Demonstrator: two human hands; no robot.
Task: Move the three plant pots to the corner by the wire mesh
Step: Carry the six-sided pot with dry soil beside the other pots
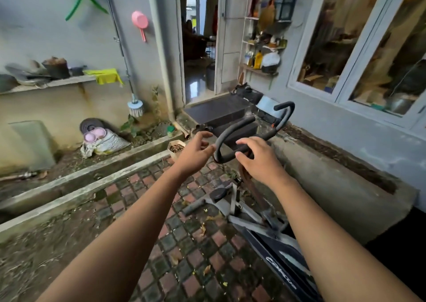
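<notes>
Black foam-padded handlebar (239, 124) of a grey exercise bike (265, 230), standing on red-and-grey brick paving (184, 244) beside a house wall. The right hand (255, 157) lies over the lower run of the bar, with the fingers (245, 142) above it and the thumb below, so that it grips the bar. The left hand (196, 150) hovers just beside the bar's curved end with its fingers loosely curled and nothing in it; whether a fingertip touches the foam cannot be told.

One small tan plant pot of brown soil (176, 148) stands at the paving's edge against the concrete kerb (92, 186), just beyond the left hand. A dark round pot of dry brown matter (56, 69) stands on the wall ledge (57, 82), well apart. No third pot and no wire mesh are in view.

Probable hazards: with only one hand closed on the bar, the bike could swing or tip when shifted; its front end could knock over the tan pot nearby; and the paving looks damp and mossy, so footing may slip.
</notes>
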